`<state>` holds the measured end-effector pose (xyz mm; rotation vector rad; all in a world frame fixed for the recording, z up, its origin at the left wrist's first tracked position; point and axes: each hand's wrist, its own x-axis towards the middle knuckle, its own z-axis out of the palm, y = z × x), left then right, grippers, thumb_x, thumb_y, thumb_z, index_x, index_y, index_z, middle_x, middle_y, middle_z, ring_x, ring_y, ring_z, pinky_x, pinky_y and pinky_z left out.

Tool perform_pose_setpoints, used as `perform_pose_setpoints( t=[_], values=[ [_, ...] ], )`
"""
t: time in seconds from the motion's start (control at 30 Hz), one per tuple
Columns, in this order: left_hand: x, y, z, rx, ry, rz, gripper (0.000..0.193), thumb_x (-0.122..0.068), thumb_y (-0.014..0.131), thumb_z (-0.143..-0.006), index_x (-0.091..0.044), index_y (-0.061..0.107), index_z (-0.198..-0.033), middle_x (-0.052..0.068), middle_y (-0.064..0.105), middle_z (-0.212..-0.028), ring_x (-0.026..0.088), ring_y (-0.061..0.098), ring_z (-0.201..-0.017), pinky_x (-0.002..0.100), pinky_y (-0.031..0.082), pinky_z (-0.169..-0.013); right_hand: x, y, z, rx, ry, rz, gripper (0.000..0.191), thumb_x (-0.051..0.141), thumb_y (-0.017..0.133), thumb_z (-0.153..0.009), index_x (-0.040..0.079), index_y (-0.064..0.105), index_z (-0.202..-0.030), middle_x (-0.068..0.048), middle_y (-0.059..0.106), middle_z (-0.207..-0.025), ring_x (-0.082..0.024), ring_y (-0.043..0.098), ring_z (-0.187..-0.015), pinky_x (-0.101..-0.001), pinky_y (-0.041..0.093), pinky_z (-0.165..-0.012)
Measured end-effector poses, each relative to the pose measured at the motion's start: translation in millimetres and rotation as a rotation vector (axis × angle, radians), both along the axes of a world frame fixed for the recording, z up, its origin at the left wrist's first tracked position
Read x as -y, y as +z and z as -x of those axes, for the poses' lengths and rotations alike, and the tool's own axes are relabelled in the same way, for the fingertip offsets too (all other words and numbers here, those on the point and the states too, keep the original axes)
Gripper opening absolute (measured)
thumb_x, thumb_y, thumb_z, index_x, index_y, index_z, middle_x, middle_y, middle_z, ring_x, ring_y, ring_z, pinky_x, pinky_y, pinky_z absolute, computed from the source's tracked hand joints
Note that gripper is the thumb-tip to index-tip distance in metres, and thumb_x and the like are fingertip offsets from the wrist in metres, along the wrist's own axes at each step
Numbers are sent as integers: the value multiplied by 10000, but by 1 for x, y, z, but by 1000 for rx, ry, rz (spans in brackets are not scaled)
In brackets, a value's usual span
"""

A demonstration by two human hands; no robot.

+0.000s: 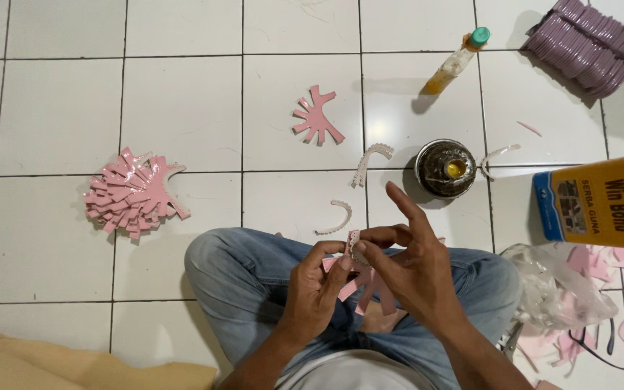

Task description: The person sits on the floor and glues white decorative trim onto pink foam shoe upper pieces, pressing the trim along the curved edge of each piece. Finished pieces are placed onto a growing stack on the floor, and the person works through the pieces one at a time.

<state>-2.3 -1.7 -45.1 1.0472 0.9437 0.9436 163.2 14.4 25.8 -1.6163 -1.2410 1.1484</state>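
Pink cutout piece [365, 283], flat with finger-like strips fanning downward, held over the lap between both hands, above the jeans [254, 274]. Probably light, thin and floppy, like foam or synthetic leather sheet; strips likely to bend or crease if squeezed, so best gripped at the solid top edge where the strips join. Small pale scalloped trim [353, 243] pressed against that top edge.

Left hand [314, 292] curled, thumb and forefinger pinching the piece from the left side. Right hand [417, 267] pinching the trim and top edge with thumb and forefinger, the other 3 fingers spread and lifted clear.

Further out on the white tile floor [182, 108]: 2 more loose curved trims [336, 217], a round tin of glue [445, 168] with yellow in its middle, 1 single pink cutout [317, 115], and a stack of pink cutouts [135, 193] off to the left. To the right, a clear plastic bag [561, 289] and a yellow-and-blue can [601, 202]. Farthest away, a small bottle with a green cap [458, 60] and a bundle of mauve pieces [586, 45].
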Motion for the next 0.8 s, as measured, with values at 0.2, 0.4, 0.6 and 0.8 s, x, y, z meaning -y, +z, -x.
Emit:
perform_pose_setpoints(
  t=[0.2, 0.4, 0.6, 0.8],
  values=[
    [-2, -2, 1, 39, -29, 50, 290, -267, 588, -1059, -4, 634, -1172, 60, 741, -886, 42, 630, -799, 213, 511, -683, 0, 0, -3, 49, 45, -38, 829, 66, 751, -857, 89, 340, -1577, -120, 818, -930, -152, 787, -855, -297, 635, -729],
    [1, -4, 1, 81, -42, 85, 300, -278, 587, -1058, 1, 635, -1157, 70, 751, -937, 56, 664, -844, 218, 532, -703, 1, 2, -5, -36, 47, -15, 777, 76, 714, -893, 87, 341, -1575, -129, 813, -979, -153, 787, -892, -306, 653, -761],
    [-3, -10, -4, 96, 25, 54, 288, -241, 592, -1067, 25, 621, -1173, 100, 746, -958, 86, 668, -865, 259, 561, -785, 5, 0, -4, 432, 68, -314, 779, 91, 760, -886, 69, 365, -1557, -108, 796, -1068, -222, 743, -1054, -355, 597, -846],
    [-7, -9, -7, 82, 98, 33, 305, -245, 578, -1050, 32, 600, -1179, 119, 757, -981, 119, 725, -917, 274, 600, -825, 18, -13, 0, 634, 152, -532, 789, 97, 787, -866, 28, 363, -1527, -54, 784, -1082, -278, 684, -1184, -447, 474, -1031]
  ],
)
